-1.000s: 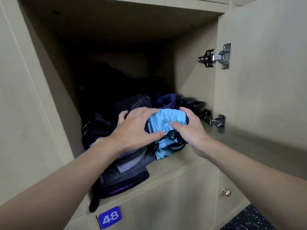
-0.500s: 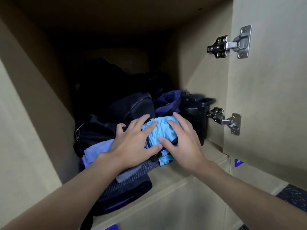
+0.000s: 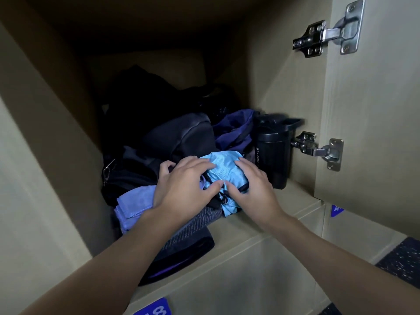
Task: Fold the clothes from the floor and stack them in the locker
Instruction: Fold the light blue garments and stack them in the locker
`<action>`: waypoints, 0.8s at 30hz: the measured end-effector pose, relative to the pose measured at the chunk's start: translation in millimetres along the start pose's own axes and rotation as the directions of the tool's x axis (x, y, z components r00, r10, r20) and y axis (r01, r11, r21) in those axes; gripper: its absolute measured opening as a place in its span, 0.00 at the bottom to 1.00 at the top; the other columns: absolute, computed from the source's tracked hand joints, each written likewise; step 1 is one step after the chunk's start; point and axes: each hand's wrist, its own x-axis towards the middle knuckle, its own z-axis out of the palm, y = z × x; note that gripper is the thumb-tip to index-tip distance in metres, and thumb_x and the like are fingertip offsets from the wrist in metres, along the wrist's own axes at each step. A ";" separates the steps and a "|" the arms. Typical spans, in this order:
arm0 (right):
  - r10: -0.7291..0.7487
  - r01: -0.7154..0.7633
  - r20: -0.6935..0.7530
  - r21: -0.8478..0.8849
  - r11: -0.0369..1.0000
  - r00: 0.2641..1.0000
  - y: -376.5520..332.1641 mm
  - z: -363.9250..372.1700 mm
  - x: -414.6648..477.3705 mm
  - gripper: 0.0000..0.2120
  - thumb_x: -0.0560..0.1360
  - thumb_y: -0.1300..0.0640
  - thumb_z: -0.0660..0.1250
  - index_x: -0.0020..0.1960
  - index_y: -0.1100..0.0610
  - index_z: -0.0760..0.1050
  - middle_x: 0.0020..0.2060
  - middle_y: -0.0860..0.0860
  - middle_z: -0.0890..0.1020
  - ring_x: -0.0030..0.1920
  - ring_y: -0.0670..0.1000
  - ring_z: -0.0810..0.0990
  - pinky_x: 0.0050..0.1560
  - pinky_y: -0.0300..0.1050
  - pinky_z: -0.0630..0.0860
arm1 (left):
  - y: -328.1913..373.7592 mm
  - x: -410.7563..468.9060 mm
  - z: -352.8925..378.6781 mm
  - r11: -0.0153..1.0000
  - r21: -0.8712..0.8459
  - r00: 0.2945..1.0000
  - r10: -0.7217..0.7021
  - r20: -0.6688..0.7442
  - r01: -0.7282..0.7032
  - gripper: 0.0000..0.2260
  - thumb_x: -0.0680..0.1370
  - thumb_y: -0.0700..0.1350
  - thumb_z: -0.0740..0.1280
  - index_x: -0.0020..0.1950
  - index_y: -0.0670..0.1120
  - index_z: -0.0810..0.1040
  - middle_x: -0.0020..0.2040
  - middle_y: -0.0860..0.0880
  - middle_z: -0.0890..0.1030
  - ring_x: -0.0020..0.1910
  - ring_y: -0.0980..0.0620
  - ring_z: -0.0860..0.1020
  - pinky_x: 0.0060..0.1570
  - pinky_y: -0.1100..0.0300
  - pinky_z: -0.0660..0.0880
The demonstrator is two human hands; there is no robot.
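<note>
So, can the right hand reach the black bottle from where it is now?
Probably yes. The right hand rests on the blue garment, and the bottle stands upright just beside it, by the right wall of the locker. Nothing lies between them, and the front is open.

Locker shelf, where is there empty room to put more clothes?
Bare beige shelf shows at the front right, between the shiny light-blue garment, the black shaker bottle and the shelf's front edge. The left side and the back are crowded with the dark folded clothes pile and dark bags. Above the pile is open space.
</note>
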 end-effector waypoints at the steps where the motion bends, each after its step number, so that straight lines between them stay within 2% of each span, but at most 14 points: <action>1: 0.005 -0.005 -0.005 0.021 1.000 1.000 1.9 1.0 -0.8 0.30 0.74 0.44 0.70 0.73 0.51 0.69 0.74 0.43 0.68 0.72 0.49 0.65 0.72 0.53 0.62 | 0.2 0.2 0.7 1.000 0.010 1.000 -0.004 -0.003 0.004 0.21 0.78 0.65 0.63 0.68 0.60 0.74 0.70 0.65 0.72 0.72 0.66 0.61 0.70 0.55 0.51; 8: 0.039 -0.038 0.042 -0.006 0.999 0.998 4.5 0.5 0.5 0.31 0.74 0.43 0.70 0.74 0.49 0.67 0.74 0.42 0.67 0.72 0.50 0.65 0.73 0.53 0.62 | 1.3 8.1 2.0 0.988 0.152 0.993 -0.008 0.114 -0.010 0.23 0.79 0.64 0.59 0.74 0.60 0.66 0.74 0.64 0.69 0.77 0.61 0.56 0.71 0.50 0.51; 13: 0.049 -0.050 0.025 0.021 0.999 0.998 -0.9 -2.5 -2.8 0.31 0.74 0.43 0.70 0.74 0.50 0.67 0.75 0.45 0.65 0.74 0.50 0.62 0.74 0.54 0.61 | 1.6 8.9 -5.6 0.991 0.132 0.986 0.011 0.166 -0.033 0.23 0.80 0.63 0.58 0.75 0.60 0.66 0.76 0.62 0.67 0.78 0.59 0.55 0.71 0.49 0.50; 18: 0.052 -0.053 0.009 0.058 0.997 0.999 -8.9 -17.5 -12.3 0.33 0.75 0.43 0.70 0.76 0.48 0.65 0.76 0.44 0.62 0.75 0.49 0.58 0.75 0.52 0.59 | 8.2 9.7 -19.0 0.997 0.068 0.980 0.009 0.199 -0.023 0.23 0.80 0.61 0.61 0.74 0.58 0.68 0.75 0.60 0.68 0.77 0.59 0.57 0.73 0.46 0.50; 24: 0.054 -0.055 0.039 0.026 0.998 0.998 -22.4 -45.7 -26.7 0.34 0.75 0.42 0.69 0.77 0.48 0.61 0.77 0.45 0.59 0.76 0.50 0.54 0.75 0.55 0.59 | 19.9 3.1 -41.2 0.999 0.004 0.987 0.046 0.157 -0.047 0.22 0.79 0.58 0.63 0.73 0.56 0.70 0.75 0.58 0.68 0.77 0.57 0.59 0.75 0.43 0.47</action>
